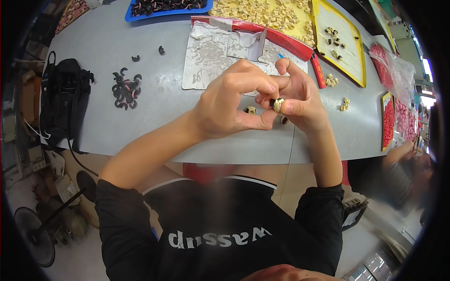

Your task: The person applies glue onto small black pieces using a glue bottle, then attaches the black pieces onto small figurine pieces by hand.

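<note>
In front of me, over the table's near part, a small rounded cream-and-black piece (pixel 277 104) is held between both hands. My right hand (pixel 303 96) pinches it with the thumb against the cream side. My left hand (pixel 234 96) is curled in from the other side, its fingertips at the black part; how much they grip is partly hidden. Beneath the hands lie two similar cream-and-black pieces, one (pixel 250 110) under the left hand and another (pixel 284 121) below the right thumb. A loose pile of black curved pieces (pixel 125 91) lies further left, a few with pink showing.
Behind the hands lies a white stained sheet (pixel 201 70) with a red-edged carton (pixel 290 44). Further back are a blue tray (pixel 173 13) of black pieces and many cream pieces (pixel 258 14). A yellow-rimmed tray (pixel 349 61) stands right, a black bag-like object (pixel 65 98) left. Another person (pixel 398 159) is at the right.
</note>
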### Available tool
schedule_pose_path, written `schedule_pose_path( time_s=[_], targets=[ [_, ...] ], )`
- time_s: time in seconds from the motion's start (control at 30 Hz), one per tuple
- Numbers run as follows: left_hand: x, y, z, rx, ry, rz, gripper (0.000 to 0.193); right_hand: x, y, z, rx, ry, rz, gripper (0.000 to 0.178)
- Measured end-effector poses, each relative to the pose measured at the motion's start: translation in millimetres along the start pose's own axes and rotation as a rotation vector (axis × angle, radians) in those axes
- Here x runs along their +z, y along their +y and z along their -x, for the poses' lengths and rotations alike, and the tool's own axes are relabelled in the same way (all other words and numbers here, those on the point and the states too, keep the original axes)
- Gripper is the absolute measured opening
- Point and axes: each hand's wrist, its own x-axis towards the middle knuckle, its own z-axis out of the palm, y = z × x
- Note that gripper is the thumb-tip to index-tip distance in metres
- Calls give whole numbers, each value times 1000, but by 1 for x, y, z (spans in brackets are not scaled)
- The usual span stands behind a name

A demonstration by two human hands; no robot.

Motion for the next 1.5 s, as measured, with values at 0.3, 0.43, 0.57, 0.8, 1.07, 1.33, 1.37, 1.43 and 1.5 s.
schedule_pose_path(
  time_s=[0.3,0.43,0.57,0.8,1.07,1.33,1.37,1.43,1.5],
  targets=[
    [-2,4,-3,28,-55,-46,62,1,-1,1,0,-37,-30,49],
    [-3,5,-4,4,-81,-16,60,2,-2,2,18,-27,-30,48],
    [-1,5,-2,-7,-44,35,59,0,1,1,16,-65,-73,48],
    [0,1,-4,-45,-32,38,61,-1,0,3,13,-21,-14,42],
    [2,-15,3,-293,70,214,50,-4,1,-3,-29,99,-91,31],
    [2,-14,-1,-373,24,275,47,-4,-1,-1,-37,156,-19,31],
    [2,-14,-1,-351,19,267,48,-3,-1,-2,-37,155,-19,31],
    [1,-13,-1,-330,13,258,48,-2,-1,-3,-47,92,-55,32],
    [1,-11,0,-194,-19,147,52,-4,-2,-1,-26,60,-69,33]
  ],
)
